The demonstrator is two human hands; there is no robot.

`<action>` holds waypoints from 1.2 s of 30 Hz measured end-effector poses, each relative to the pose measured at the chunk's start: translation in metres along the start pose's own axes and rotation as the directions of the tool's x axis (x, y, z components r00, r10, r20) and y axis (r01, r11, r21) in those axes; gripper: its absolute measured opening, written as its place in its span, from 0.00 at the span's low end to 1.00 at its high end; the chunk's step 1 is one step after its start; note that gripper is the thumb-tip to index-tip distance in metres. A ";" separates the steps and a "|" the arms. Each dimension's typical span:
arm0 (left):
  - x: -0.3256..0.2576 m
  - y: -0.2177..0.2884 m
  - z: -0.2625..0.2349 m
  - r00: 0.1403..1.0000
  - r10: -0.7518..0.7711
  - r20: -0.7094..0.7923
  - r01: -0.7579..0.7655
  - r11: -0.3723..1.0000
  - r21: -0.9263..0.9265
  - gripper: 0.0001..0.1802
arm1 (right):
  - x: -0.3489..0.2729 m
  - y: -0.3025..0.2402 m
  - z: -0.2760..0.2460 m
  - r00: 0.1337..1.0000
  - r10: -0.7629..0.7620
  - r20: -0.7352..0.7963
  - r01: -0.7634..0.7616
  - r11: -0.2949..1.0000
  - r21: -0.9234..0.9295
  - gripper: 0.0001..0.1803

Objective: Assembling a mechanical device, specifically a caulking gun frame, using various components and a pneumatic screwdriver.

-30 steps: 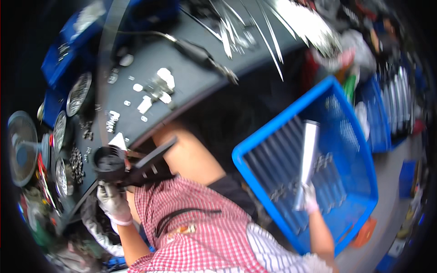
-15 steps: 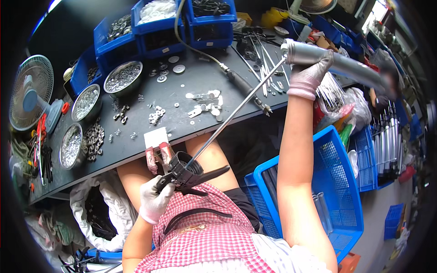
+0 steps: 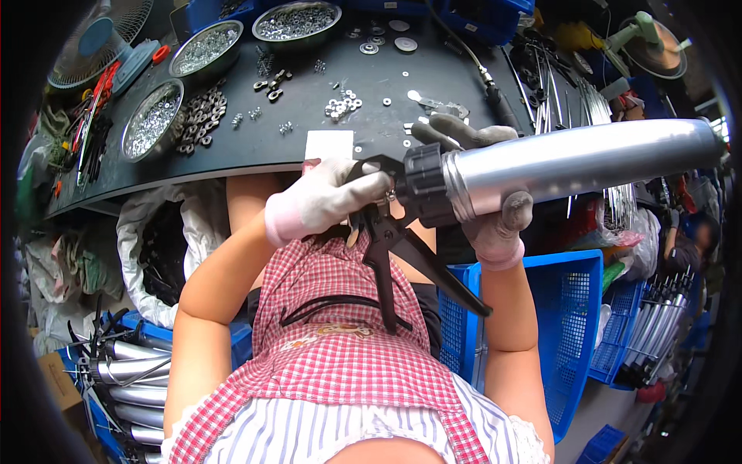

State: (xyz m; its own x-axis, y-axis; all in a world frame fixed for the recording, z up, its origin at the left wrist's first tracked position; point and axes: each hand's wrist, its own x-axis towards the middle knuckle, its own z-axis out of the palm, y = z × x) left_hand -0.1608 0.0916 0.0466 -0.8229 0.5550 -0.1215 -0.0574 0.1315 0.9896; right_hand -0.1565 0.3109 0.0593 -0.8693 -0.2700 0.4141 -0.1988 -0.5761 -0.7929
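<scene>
My left hand (image 3: 328, 193), in a white glove, is closed around the black handle assembly (image 3: 390, 232) of a caulking gun. Its trigger and lever hang down over my checked apron. The ridged black collar (image 3: 429, 182) of this assembly meets the threaded end of a silver metal barrel (image 3: 587, 158), which points to the right, nearly level. My right hand (image 3: 495, 236), gloved with grey fingertips, holds the barrel near the collar, thumb on the near side and fingers reaching over the far side. The rod is not visible now.
On the dark workbench (image 3: 255, 143) lie metal bowls (image 3: 154, 120) of small parts, loose nuts, springs and washers. A pneumatic screwdriver (image 3: 498, 104) and thin rods lie at the far right. A blue basket (image 3: 576, 309) stands by my right arm; finished-looking silver guns (image 3: 135, 394) lie lower left.
The barrel has come down from the upper right to the black collar, and the rod is out of sight. Both hands have drawn together, the left raised with the handle. The view has shifted.
</scene>
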 end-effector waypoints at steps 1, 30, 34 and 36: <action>0.002 0.007 -0.002 0.999 -0.046 0.018 0.044 0.995 0.091 0.26 | -0.002 0.004 -0.002 1.000 0.009 0.008 -0.008 0.999 -0.045 0.46; 0.044 0.038 0.037 0.834 0.550 0.043 -0.442 0.619 0.650 0.68 | -0.028 0.014 -0.025 0.978 0.066 -0.196 -0.111 0.967 -0.230 0.43; 0.036 0.033 0.045 0.700 0.713 -0.029 -0.286 0.317 0.904 0.69 | -0.036 0.017 -0.020 0.936 0.181 -0.302 -0.229 0.965 -0.132 0.52; 0.037 0.031 0.045 0.652 0.756 0.059 -0.163 0.064 0.985 0.68 | -0.041 0.027 -0.018 0.942 0.114 -0.315 -0.175 0.969 -0.174 0.51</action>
State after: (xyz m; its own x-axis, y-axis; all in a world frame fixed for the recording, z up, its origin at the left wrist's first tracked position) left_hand -0.1675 0.1530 0.0696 -0.5465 0.5098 0.6644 0.6871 0.7265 0.0078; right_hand -0.1342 0.3210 0.0130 -0.9842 -0.0772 0.1595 -0.1194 -0.3764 -0.9187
